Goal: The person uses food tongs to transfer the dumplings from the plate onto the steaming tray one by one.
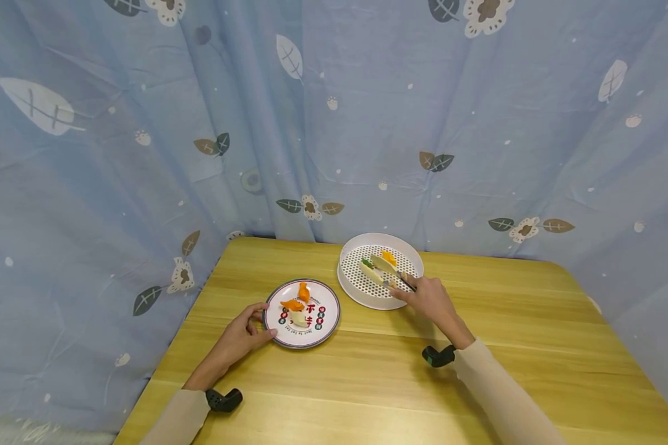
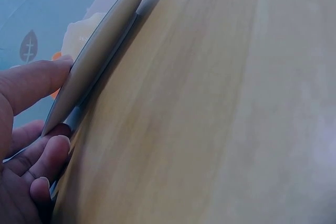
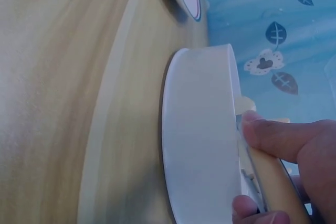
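Observation:
My left hand [image 1: 244,337] pinches the left rim of a round white plate [image 1: 317,334] with red and dark printing. In the left wrist view, the thumb is at the rim and the other fingers are curled below it. Two orange fish-like pieces [image 1: 304,292] and a whitish piece [image 1: 297,318] lie on the plate. My right hand [image 1: 431,301] grips tongs [image 1: 385,265] with pale, broad tips over a white perforated steamer basket [image 1: 349,285]. A yellow-orange piece [image 1: 389,258] and a green bit [image 1: 367,263] show near the tips. Whether the tips hold anything, I cannot tell.
Both plate and basket stand on a wooden table [image 1: 323,395], the basket near its back edge. A blue curtain [image 1: 367,123] with leaf and flower prints hangs behind. Dark wrist devices [image 1: 224,400] are strapped at both sleeves.

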A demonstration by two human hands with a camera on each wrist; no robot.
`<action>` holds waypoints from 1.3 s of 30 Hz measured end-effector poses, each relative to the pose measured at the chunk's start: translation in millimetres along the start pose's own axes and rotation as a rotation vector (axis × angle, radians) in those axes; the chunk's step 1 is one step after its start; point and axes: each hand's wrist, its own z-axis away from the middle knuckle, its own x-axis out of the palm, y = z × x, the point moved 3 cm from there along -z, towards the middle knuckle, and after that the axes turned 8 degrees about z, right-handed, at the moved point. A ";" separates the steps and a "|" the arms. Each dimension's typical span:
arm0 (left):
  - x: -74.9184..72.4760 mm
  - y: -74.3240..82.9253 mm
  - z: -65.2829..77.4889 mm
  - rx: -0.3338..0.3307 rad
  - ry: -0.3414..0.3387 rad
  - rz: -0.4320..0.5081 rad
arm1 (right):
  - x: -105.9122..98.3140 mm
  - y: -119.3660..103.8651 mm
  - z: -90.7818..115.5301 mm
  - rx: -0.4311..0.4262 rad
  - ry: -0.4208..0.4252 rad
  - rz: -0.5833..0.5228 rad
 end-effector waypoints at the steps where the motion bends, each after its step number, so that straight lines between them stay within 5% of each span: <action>1: 0.1 -0.1 -0.1 -0.001 0.000 0.001 | -0.2 -0.8 1.0 -0.004 0.010 -0.004; 24: 0.8 2.8 1.3 -0.008 0.000 0.004 | 9.5 -44.3 19.4 -0.184 0.186 -0.066; 39: 1.0 4.4 2.6 -0.005 0.004 -0.015 | 35.8 -79.3 29.7 -0.230 0.107 -0.122</action>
